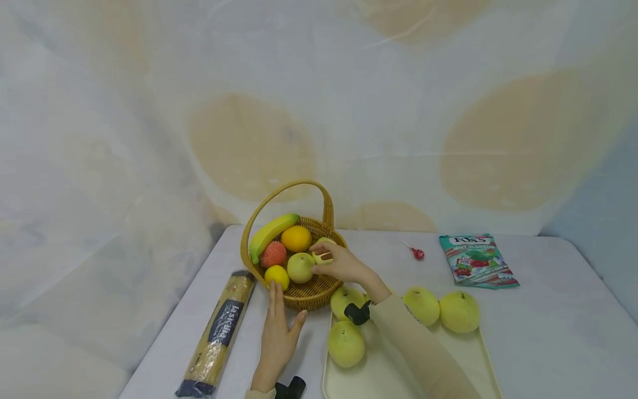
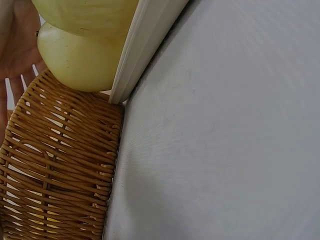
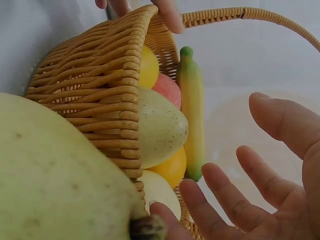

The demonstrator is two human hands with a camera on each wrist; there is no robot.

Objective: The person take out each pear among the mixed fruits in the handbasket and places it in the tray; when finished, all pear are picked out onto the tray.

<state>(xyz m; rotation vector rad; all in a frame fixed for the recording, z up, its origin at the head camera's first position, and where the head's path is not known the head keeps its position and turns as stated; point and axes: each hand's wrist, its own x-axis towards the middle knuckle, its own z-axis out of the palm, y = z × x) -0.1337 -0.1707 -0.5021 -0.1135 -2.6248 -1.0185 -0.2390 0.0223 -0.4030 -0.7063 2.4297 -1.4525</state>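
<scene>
A wicker basket (image 1: 311, 299) with a tall handle holds a banana (image 1: 275, 235), an orange (image 1: 296, 239), a red round fruit (image 1: 273, 255), a yellow fruit (image 1: 277, 276) and two pale green pears. My right hand (image 1: 344, 265) is over the basket's right side, beside the rear pear (image 1: 323, 244). In the right wrist view its fingers are spread, and one fingertip lies near that pear (image 3: 164, 195). At the front left rim my left hand (image 1: 279, 335) touches the basket with extended fingers (image 3: 170, 15). The nearer pear (image 3: 160, 127) rises above the rim.
Right of the basket, a cream tray (image 1: 381, 371) holds several pears (image 1: 346, 343); my right forearm crosses above it. A packet of spaghetti (image 1: 219, 332) lies to the left. Farther back are a red lollipop (image 1: 417, 254) and a green candy bag (image 1: 478, 261).
</scene>
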